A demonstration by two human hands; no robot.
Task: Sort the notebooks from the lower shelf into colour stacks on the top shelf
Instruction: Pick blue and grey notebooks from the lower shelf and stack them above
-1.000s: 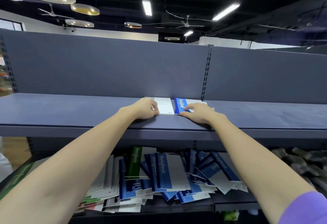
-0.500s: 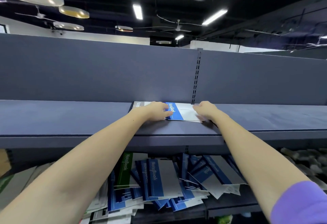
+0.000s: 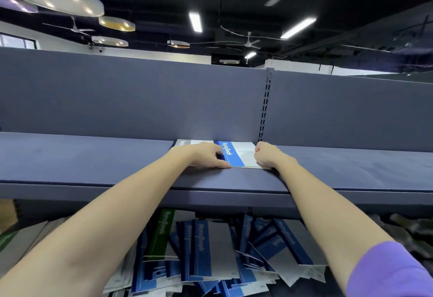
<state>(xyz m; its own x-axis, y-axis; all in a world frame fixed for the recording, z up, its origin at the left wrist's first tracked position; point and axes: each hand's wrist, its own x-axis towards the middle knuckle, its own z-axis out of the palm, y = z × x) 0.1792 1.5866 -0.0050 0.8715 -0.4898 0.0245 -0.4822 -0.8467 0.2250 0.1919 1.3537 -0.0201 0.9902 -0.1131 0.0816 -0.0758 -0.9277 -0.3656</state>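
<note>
On the lower shelf (image 3: 346,282), nearest, loose notebooks (image 3: 206,254) lie heaped, mostly blue, one green. Past the top shelf (image 3: 93,167) front edge, the left hand (image 3: 206,157) presses spread fingers on a dark-spined notebook (image 3: 181,143); the right hand (image 3: 267,156), fingers curled, holds the blue notebook (image 3: 236,153) at its right edge.
</note>
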